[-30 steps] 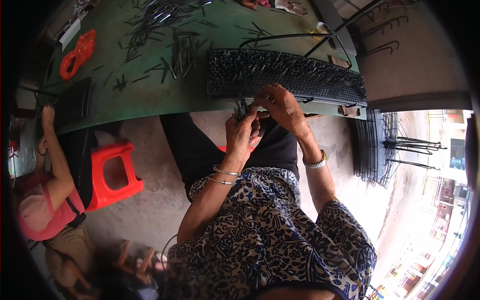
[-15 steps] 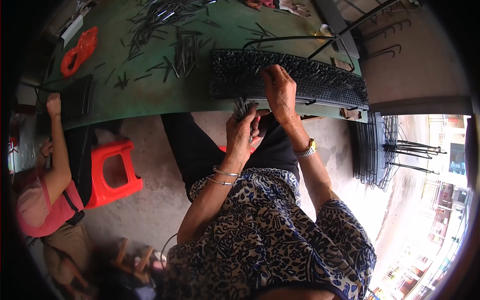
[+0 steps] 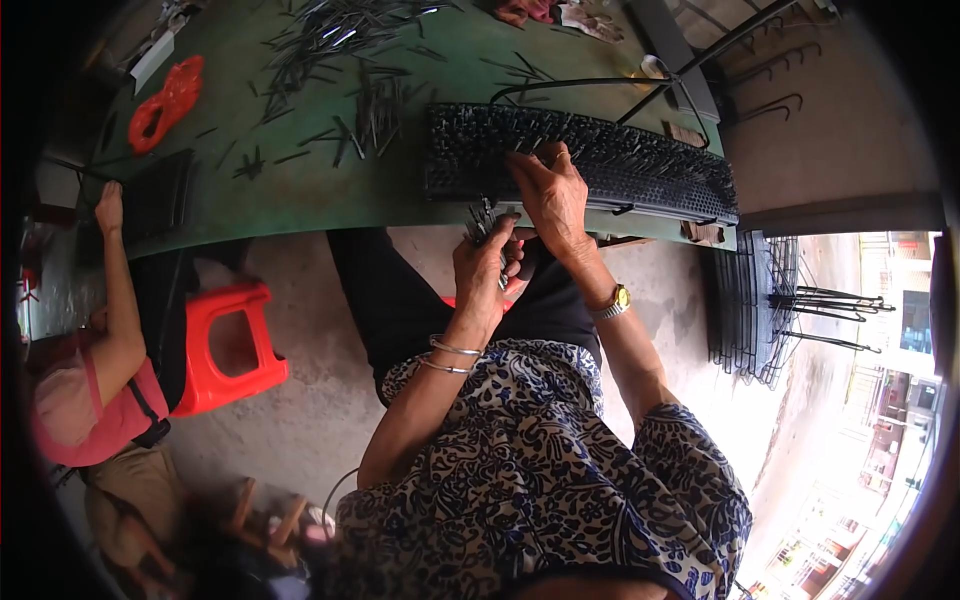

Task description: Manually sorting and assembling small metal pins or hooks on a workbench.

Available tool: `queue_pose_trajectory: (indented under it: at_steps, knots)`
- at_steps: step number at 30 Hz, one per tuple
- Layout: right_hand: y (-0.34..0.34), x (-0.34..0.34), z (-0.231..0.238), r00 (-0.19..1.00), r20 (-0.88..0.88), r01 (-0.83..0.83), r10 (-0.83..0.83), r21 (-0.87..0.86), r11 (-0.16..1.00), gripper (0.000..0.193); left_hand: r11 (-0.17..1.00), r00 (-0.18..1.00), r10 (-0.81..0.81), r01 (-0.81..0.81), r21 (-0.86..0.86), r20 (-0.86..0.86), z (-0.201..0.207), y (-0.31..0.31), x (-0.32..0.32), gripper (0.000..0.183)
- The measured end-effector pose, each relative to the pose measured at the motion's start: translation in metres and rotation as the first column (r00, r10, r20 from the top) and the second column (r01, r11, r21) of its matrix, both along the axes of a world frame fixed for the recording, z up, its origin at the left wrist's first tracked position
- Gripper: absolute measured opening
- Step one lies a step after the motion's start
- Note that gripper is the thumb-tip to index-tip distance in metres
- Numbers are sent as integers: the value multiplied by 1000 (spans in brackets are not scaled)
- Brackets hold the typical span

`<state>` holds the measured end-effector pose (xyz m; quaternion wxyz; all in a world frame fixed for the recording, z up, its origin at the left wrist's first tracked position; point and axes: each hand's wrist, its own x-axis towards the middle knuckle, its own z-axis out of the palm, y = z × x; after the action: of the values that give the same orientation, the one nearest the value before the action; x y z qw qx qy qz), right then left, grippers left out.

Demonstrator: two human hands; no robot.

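A bunch of thin dark metal strips (image 3: 482, 215) stands up out of my left hand (image 3: 485, 262), whose fingers are wrapped round it just off the table's near edge. My right hand (image 3: 556, 205) is at the near side of a long black perforated rack (image 3: 650, 185), its thumb and fingers pinched together. What is between those fingertips, if anything, is too small to make out. Many short dark strips stand upright in the rack's holes, packed in the far rows. Along the near right side, rows of holes show bare.
Loose strips (image 3: 378, 110) and a larger pile (image 3: 340, 35) lie on the green table (image 3: 290, 195). A black rod frame (image 3: 650, 92) rises behind the rack. At left are an orange-red plastic item (image 3: 165, 105), a red stool (image 3: 275, 375) and a co-worker's arm (image 3: 120, 270). Wire racks (image 3: 740, 310) stand right.
My right hand has drawn slightly left and nearer to me over the rack, lowering towards its near side. My left hand still grips the strips in nearly the same place.
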<state>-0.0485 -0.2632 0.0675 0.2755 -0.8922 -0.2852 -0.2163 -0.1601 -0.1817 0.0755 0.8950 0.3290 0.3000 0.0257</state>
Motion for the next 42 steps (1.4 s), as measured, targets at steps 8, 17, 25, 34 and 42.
queue_pose_trajectory:
  at_steps: [8,17,25,34,42]
  knots:
    - [-29,-22,26,734,-598,-279,321,166,946,16,999,999,-28,27,28,33,2,1,-6,24]
    - [-13,-14,33,976,-212,5,53,267,964,7,1000,999,12,-11,24,-40,-1,4,-3,30]
    - [5,-1,0,992,-84,-68,92,251,966,6,999,999,-30,31,-40,25,-6,-2,-3,21]
    - [-17,-19,22,928,-362,-53,84,94,994,21,1000,999,-15,16,-26,28,-12,-1,-2,22]
    - [-33,-16,31,868,-491,50,72,231,972,10,998,996,-59,59,12,-63,13,-7,9,26]
